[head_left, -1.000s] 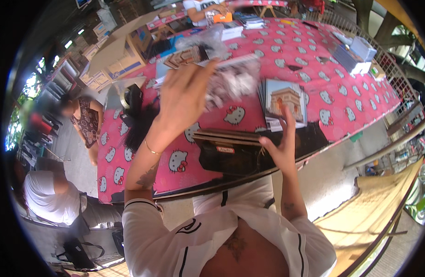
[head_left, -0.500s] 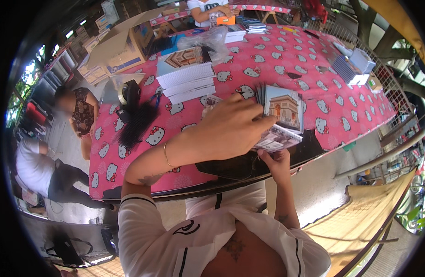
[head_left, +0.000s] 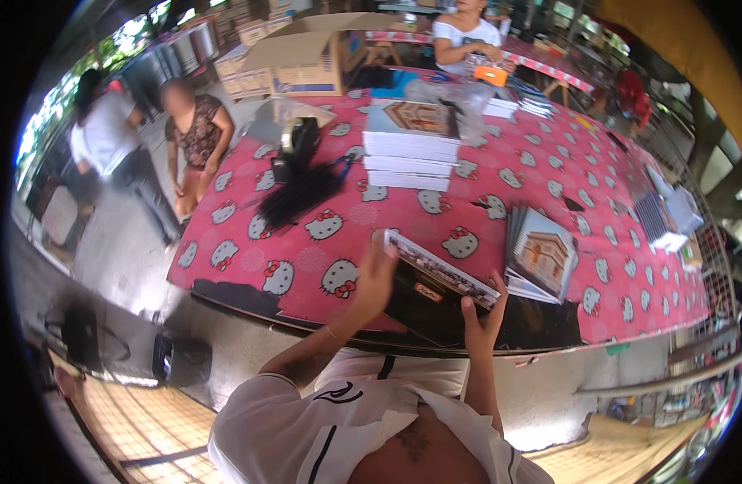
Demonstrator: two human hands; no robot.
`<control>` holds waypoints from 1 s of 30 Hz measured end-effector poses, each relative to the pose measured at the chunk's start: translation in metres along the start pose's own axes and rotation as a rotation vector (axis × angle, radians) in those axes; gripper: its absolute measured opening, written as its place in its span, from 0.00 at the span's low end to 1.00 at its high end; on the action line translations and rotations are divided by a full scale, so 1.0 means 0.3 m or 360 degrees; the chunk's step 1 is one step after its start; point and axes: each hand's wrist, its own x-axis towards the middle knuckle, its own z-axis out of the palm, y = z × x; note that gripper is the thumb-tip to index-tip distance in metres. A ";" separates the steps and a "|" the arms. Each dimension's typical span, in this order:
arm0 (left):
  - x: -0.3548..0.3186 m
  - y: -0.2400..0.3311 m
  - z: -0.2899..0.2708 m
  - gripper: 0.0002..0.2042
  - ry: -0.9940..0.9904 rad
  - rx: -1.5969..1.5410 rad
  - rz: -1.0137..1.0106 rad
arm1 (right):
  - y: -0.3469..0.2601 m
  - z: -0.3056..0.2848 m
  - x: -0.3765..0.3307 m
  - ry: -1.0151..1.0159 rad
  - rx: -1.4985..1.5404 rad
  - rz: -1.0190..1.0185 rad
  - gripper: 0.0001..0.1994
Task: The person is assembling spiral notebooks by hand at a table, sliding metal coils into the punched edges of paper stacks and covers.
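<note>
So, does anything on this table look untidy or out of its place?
Mostly it is tidy. The books beside the right hand lean in a fanned row, unlike the square flat stack. A bundle of black cords sprawls loosely over the pink tablecloth. Both hands hold one flat pack.

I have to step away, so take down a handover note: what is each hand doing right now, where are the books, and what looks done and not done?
Left hand: fingers on the left end of a thin book, held flat above the table edge.
Right hand: grips the same book's right end from below.
Fanned pile of matching books lies to the right on the pink tablecloth. A neat stack of books sits further back.
Done: some books stacked.
Left: the held book is not yet set down on either pile.
</note>
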 end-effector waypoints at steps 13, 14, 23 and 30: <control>0.494 -0.162 -0.599 0.16 -0.0115 0.2878 0.0710 | 0.002 -0.156 0.114 -0.0225 0.0057 0.0116 0.13; 0.496 -0.160 -0.571 0.16 -0.0029 0.2782 0.0757 | -0.012 -0.161 0.120 -0.0228 0.0009 0.0229 0.13; 0.414 -0.063 -0.396 0.09 -0.0075 0.2371 0.1155 | -0.309 0.207 0.167 -0.0489 -0.1413 -0.1128 0.15; 0.144 0.202 -0.080 0.13 -0.0208 0.0900 0.0309 | -0.147 0.230 0.234 -0.0597 -0.1316 -0.0858 0.06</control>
